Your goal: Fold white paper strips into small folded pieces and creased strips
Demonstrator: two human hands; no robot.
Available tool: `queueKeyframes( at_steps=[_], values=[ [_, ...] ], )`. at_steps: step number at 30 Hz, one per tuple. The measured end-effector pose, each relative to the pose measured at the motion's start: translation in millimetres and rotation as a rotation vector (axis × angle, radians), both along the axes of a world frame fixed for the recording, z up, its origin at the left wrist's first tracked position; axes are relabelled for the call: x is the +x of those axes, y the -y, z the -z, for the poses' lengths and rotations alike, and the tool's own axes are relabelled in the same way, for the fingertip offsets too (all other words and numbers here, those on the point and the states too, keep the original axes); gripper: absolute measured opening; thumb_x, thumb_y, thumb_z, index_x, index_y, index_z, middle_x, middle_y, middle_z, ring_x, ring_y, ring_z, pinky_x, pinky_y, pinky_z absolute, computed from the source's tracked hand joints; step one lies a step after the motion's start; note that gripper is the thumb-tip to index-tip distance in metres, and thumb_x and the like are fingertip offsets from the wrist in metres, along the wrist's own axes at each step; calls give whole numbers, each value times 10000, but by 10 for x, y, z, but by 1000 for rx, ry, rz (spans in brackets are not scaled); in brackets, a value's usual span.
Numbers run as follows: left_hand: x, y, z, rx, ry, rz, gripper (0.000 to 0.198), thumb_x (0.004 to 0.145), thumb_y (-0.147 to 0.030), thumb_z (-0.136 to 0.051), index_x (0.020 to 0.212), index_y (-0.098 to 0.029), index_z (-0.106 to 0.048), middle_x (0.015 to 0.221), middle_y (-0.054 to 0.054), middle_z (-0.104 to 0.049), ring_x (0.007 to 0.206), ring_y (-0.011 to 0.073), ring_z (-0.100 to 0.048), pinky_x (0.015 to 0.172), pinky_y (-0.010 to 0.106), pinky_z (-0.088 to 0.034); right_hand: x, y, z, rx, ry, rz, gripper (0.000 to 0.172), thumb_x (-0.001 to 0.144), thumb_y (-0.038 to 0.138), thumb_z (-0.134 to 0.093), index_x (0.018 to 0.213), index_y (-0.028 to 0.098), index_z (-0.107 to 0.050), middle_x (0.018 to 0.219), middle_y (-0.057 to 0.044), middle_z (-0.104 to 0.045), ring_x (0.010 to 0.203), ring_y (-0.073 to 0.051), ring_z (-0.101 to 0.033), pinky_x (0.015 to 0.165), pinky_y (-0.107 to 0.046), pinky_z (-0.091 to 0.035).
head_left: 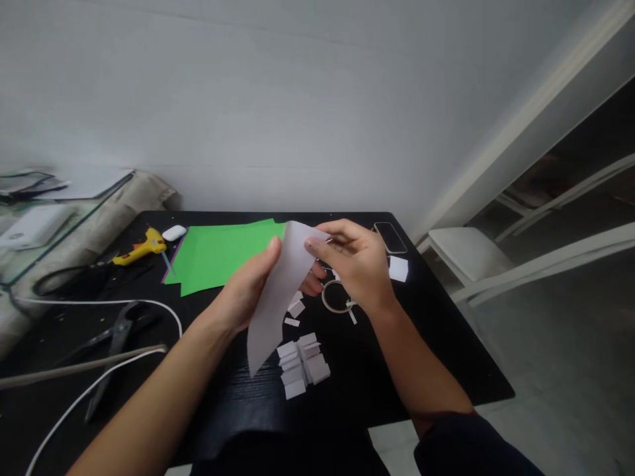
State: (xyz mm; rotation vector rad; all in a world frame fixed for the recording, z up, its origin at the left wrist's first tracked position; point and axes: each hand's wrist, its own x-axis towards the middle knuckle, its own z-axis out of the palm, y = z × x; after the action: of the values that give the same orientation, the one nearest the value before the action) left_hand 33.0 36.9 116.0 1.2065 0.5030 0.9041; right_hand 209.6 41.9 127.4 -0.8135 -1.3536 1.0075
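A white strip of paper is held up over the black table, tilted and slightly curved. My left hand grips its left side, thumb in front and some fingers hidden behind it. At the upper right end, my right hand pinches the paper between thumb and fingers. Below the paper lies a cluster of small folded white paper pieces. A roll of tape rests just under my right hand, with small paper scraps near it.
Green sheets lie at the back left, beside a yellow glue gun and a white oval object. Scissors and white cables are on the left. A phone and white paper sit at the right; a white chair stands beyond.
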Motion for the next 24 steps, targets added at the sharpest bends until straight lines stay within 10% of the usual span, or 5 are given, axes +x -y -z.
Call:
queueKeyframes(
  at_steps=[13, 24],
  values=[
    [-33, 39, -93, 303, -414, -334, 340, 926, -526, -688, 854, -194, -690, 710, 9, -675, 591, 131, -586, 538, 264, -434, -21, 114, -73, 104, 92, 56, 188, 886, 319, -791, 1045, 221, -775, 966, -32, -789, 887, -170, -754, 816, -312, -639],
    [-56, 104, -163, 418, -410, -363, 312, 938, -497, -688, 1002, -194, -732, 843, 37, -731, 750, 177, -673, 651, 283, -518, -35, 158, -74, 122, 54, 75, 117, 848, 199, -815, 958, 227, -785, 929, -7, -793, 854, -157, -766, 807, -291, -647]
  ],
)
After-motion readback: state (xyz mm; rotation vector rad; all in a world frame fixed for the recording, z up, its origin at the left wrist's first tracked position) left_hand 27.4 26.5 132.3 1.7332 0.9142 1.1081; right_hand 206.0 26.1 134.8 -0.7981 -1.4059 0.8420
